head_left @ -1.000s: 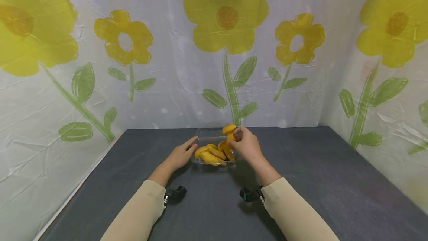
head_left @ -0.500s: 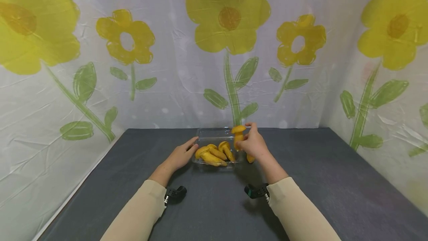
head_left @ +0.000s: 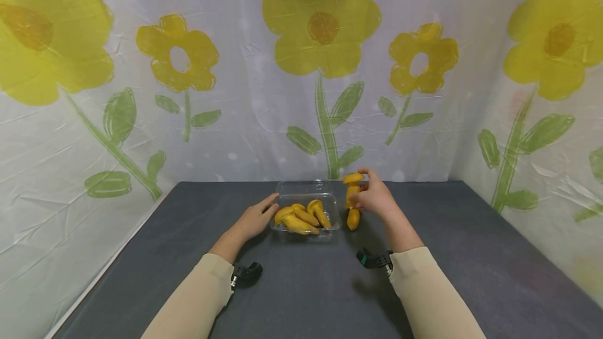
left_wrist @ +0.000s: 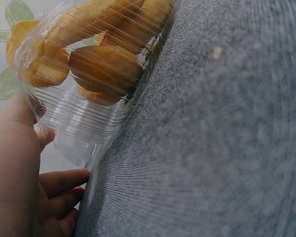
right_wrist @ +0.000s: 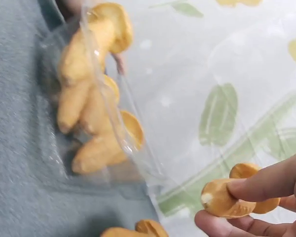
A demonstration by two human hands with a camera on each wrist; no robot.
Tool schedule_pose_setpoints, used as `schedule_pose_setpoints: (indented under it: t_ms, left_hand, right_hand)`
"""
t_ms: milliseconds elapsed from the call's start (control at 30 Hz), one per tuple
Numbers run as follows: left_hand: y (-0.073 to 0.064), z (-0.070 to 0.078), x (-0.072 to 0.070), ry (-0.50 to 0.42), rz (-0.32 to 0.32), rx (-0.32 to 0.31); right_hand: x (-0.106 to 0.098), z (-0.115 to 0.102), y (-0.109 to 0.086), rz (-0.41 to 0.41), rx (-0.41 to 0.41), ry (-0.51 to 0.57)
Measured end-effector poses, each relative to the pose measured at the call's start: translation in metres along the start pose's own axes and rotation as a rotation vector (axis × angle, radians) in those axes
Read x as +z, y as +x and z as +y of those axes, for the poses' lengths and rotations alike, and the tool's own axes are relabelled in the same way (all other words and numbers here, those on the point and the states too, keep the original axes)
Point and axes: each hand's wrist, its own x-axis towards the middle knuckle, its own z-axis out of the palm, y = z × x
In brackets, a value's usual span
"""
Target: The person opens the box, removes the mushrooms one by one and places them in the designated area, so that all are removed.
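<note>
A yellow mushroom point(head_left: 352, 192) stands upright, cap up, pinched between thumb and fingers of my right hand point(head_left: 377, 195), to the right of a clear plastic container point(head_left: 338, 208). In the right wrist view, the held mushroom point(right_wrist: 227, 200) shows its stem end. Another yellow mushroom point(head_left: 353, 220) lies on the table just below the held one. Inside the container are several yellow mushrooms point(head_left: 298, 221). My left hand point(head_left: 252, 219) rests against the container's left side, fingers mostly extended; in the left wrist view its thumb point(left_wrist: 27, 108) touches the plastic edge.
The dark grey table point(head_left: 301, 286) ends at a curtain point(head_left: 240, 135) printed with yellow flowers. A hinged clear lid point(head_left: 303, 187) stands behind the container. A black wrist strap point(head_left: 374, 259) hangs below my right forearm.
My right hand has lifted the mushroom out of the container and carried it rightward, past its right wall. A mushroom lying on the table has come into view. The left hand has stayed in place.
</note>
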Motion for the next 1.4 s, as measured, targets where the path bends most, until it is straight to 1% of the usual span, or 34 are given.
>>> schedule_pose_setpoints:
  t_ms: [133,233,333,400,533,633,900,1100,1233,1400]
  left_hand:
    - [-0.001,-0.001,-0.001,0.001,-0.005,0.0]
    - [-0.001,0.001,-0.001,-0.001,-0.008,0.001]
    - [-0.001,0.001,-0.001,0.002,-0.009,0.003]
    - [0.0,0.001,-0.001,0.003,-0.009,0.004]
    - [0.001,-0.002,0.0,0.006,-0.001,0.006]
    - [0.002,-0.003,0.001,0.005,0.0,0.0]
    - [0.0,0.0,0.0,0.004,-0.008,-0.006]
    - [0.0,0.001,-0.001,0.006,-0.008,0.006]
    - [0.0,0.0,-0.001,0.006,-0.007,0.01]
    - [0.001,-0.001,0.0,0.006,-0.002,0.016]
  right_hand:
    - [-0.012,0.004,0.0,-0.015,0.039,-0.006]
    - [-0.021,0.008,0.001,-0.031,0.074,0.011]
    - [-0.026,0.014,0.003,-0.043,0.103,0.029]
    - [-0.029,0.019,0.005,-0.045,0.115,0.019]
    - [-0.031,0.027,0.006,-0.033,0.15,-0.052]
    - [-0.032,0.032,0.005,-0.023,0.184,-0.085]
    - [-0.031,0.048,0.007,0.005,0.251,-0.109]
    - [-0.027,0.063,0.013,-0.007,0.251,-0.141]
    - [-0.025,0.068,0.015,-0.014,0.24,-0.167]
    - [-0.022,0.069,0.017,-0.031,0.224,-0.254]
